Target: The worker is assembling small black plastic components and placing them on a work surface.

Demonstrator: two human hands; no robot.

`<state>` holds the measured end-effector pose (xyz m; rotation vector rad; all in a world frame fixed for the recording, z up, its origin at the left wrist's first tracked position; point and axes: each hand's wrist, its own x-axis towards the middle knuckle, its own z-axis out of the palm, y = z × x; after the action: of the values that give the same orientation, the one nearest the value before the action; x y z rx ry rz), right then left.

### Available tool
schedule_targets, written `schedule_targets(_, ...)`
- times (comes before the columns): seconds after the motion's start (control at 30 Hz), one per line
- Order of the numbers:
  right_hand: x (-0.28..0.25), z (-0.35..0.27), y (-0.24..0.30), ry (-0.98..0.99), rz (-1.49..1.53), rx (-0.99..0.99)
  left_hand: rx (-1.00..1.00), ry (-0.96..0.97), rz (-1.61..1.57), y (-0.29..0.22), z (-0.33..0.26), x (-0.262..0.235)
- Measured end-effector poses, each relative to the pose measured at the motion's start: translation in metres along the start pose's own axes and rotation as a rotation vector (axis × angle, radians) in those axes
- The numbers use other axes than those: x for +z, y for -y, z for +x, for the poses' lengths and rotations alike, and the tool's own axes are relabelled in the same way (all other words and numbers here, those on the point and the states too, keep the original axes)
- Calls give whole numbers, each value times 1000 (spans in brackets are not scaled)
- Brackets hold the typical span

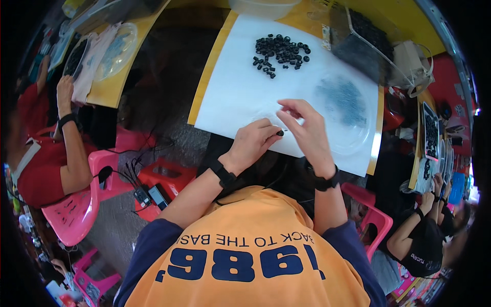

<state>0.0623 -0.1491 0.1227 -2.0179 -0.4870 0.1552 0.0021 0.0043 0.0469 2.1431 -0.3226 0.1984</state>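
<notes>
My left hand (253, 142) pinches a small black part (280, 133) between thumb and fingertips, over the near edge of a white sheet (240, 92). My right hand (307, 134) is close beside it, its fingertips pinched together near a thin pin or wire that I can barely make out. A pile of several small black parts (280, 52) lies at the far side of the sheet. A clear shallow lid (353, 128) with tiny dark pieces rests on the sheet to the right of my hands.
A clear box (365, 43) of black parts stands at the back right. A person in red sits on a pink chair (76, 215) to the left; another person in black sits at the right. A red stool (163, 179) holds small devices.
</notes>
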Motion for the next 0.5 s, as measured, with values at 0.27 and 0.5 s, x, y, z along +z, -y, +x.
schedule_targets(0.27,48,34,-23,259,17,-384,-71,-66,-161,15,-8,10)
schedule_targets(0.5,57,34,-35,407,80,-324,-64,-105,-203,19,-9,16)
